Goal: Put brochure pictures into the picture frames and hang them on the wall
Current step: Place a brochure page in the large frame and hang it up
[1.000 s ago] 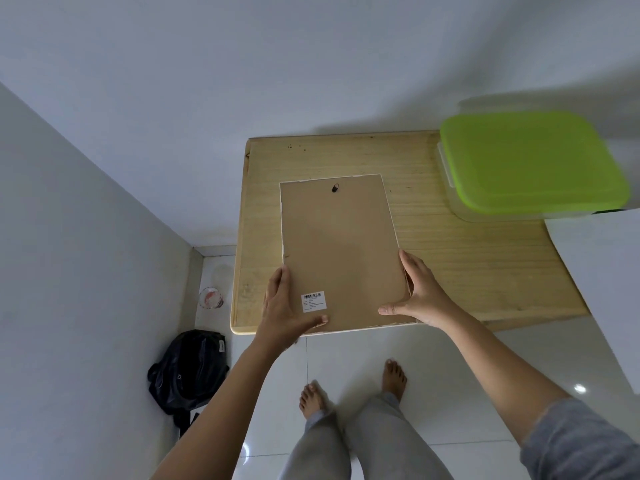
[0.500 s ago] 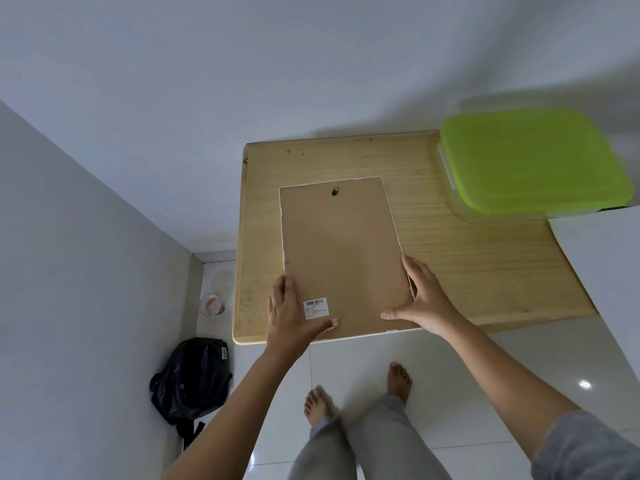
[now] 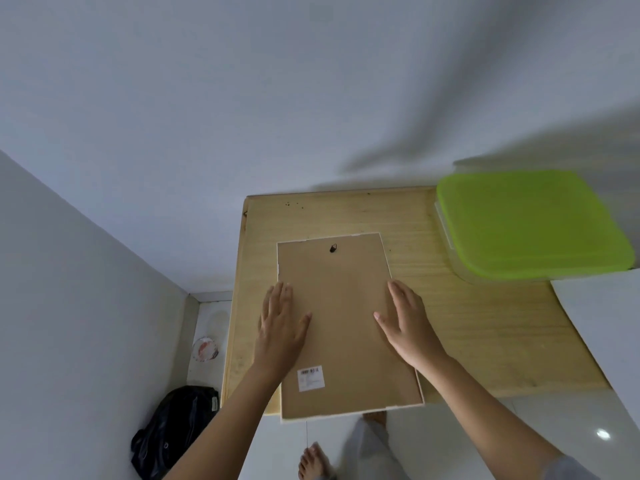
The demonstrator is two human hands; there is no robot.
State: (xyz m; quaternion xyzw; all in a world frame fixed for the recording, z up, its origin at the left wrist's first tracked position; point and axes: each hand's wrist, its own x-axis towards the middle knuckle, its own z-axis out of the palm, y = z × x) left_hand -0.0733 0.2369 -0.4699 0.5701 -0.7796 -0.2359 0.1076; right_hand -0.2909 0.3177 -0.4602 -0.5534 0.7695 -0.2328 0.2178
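Note:
A picture frame lies face down on the wooden table, brown backing board up, with a small black hanger near its far edge and a barcode sticker near me. Its near edge sticks out past the table's front edge. My left hand rests flat on the frame's left side, fingers together and pointing away from me. My right hand rests flat on the right side, over the frame's right edge. Neither hand grips anything.
A clear box with a lime-green lid stands at the table's back right. A white sheet overhangs the table's right end. The table stands against a white wall. On the floor at left lie a black bag and a small round dish.
Both hands let go of the frame's near corners and slid forward to lie flat on its middle. The frame shifted slightly toward me and overhangs the table edge more.

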